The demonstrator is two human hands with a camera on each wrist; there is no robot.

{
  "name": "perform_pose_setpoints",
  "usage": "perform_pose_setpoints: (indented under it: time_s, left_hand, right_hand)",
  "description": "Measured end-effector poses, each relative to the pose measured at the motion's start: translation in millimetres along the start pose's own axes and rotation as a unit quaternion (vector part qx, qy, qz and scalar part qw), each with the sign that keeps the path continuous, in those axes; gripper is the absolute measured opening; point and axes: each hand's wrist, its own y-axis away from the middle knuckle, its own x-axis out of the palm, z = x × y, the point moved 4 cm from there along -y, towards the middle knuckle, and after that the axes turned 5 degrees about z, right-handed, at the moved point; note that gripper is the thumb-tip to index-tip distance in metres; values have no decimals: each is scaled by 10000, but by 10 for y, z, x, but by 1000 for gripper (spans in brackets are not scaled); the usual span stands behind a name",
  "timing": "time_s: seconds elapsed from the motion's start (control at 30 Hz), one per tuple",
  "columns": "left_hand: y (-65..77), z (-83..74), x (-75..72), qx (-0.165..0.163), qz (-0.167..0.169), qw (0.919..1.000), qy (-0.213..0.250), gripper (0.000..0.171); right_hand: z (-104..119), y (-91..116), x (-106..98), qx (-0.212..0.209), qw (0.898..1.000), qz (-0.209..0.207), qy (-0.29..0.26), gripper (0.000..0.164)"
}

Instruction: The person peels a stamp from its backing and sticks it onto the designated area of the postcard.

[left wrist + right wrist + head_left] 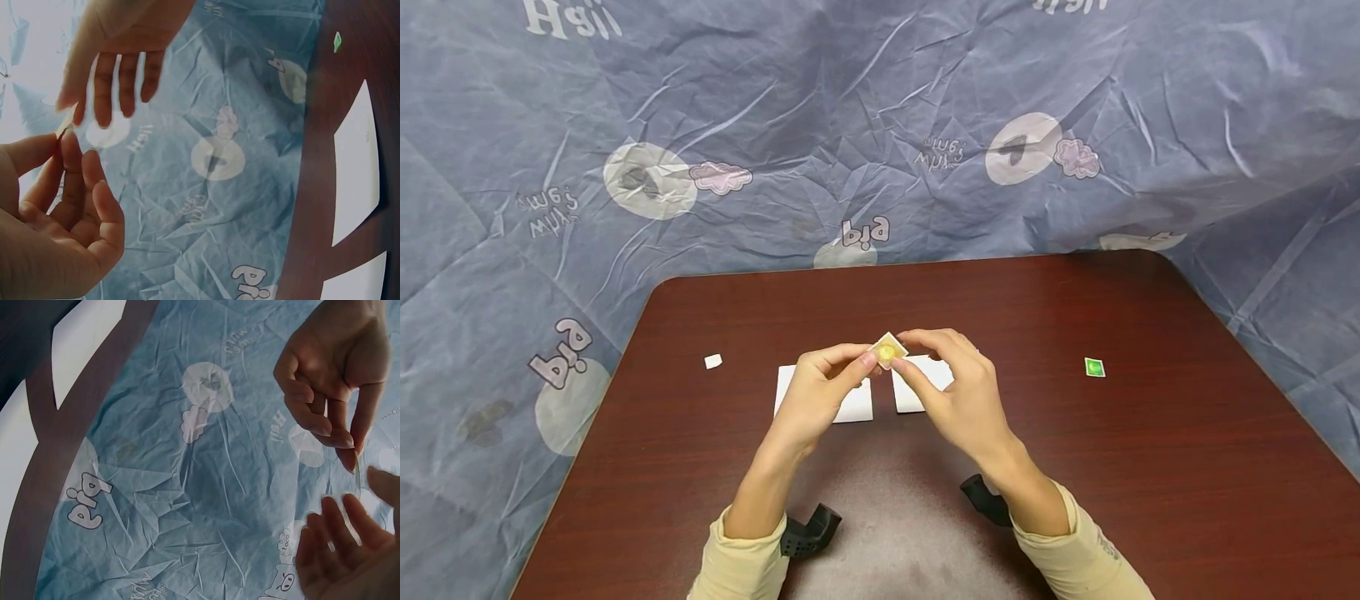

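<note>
A small square sticker (887,350), yellow with a pale border, is held up above the table between both hands. My left hand (820,392) pinches its left corner between thumb and fingertips. On its other side is my right hand (958,392), thumb at the lower right edge and forefinger by the upper right, the two tips apart. Seen from the right wrist, the sticker (357,478) is nearly edge-on, and the right fingers (337,525) are fairly straight. Behind the hands, two white cards (853,408) (910,398) lie side by side, partly covered.
A small white paper piece (712,361) lies at the left of the dark red table (1000,308). To the right is a small green square sticker (1094,367). Black wrist mounts (811,532) jut from both sleeves. Wrinkled blue printed cloth (850,125) hangs behind the table.
</note>
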Motion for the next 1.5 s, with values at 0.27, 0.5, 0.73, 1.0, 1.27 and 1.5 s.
perform_pose_setpoints:
  time_s: [0.27,0.5,0.73,1.0,1.27,1.5]
  left_hand:
    - [-10,36,53,26,415,9991,-57,22]
    - [3,43,120,-57,1108,9912,-715,21]
    - [-4,4,69,105,344,9955,-878,17]
    - [-18,-6,53,417,32,9909,-1281,12]
    - [-11,27,108,4,564,9928,-1058,14]
    - [-5,38,166,96,1107,9888,-992,12]
  right_hand:
    - [-65,12,-24,895,9919,61,-903,8]
    - [-89,12,-26,1059,9891,195,-1000,4]
    - [-72,-5,-54,532,9971,327,-445,11]
    - [-69,-9,-56,465,9971,589,-157,14]
    - [-46,-32,-80,240,9992,119,-293,18]
    - [-24,-34,-81,110,9972,-11,-735,19]
